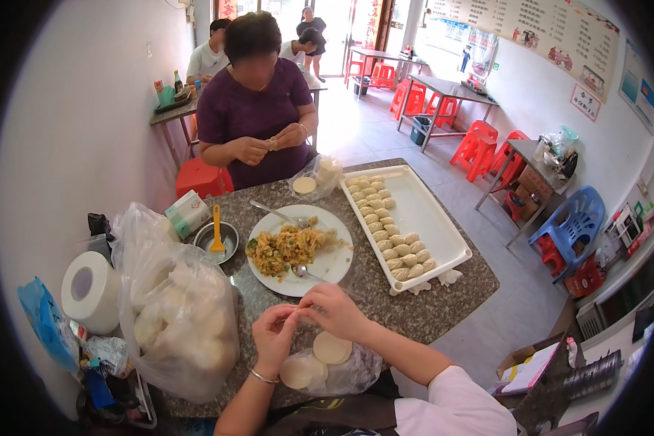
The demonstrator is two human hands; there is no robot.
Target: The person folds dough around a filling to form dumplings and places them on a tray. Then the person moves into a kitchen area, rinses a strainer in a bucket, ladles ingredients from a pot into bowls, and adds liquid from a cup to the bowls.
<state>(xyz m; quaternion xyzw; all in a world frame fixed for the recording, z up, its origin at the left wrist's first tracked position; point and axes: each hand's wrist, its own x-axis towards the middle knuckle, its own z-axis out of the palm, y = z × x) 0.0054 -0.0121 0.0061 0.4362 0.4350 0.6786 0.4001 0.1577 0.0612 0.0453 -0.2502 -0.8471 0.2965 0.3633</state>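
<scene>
My left hand [274, 333] and my right hand [331, 312] meet fingertip to fingertip above the near edge of the table. Pinched between them is a small pale dough piece, probably a dumpling, mostly hidden by the fingers. Just below, round dough wrappers [331, 347] lie on a clear plastic bag [354, 375]. Beyond my hands a white plate [335, 264] holds chopped orange and green filling [283, 248]. One metal spoon [301, 271] rests at its near side, another [275, 211] at its far side. Rows of pleated dumplings [384, 229] fill the left part of a white plastic tray [441, 229].
Across the granite table [414, 316], a person [256, 103] pinches dough beside bagged wrappers [321, 177]. To my left stand a large filled plastic bag [182, 310], a paper roll [90, 291], a tissue pack [188, 214] and a metal bowl [230, 250] with a yellow brush [217, 231].
</scene>
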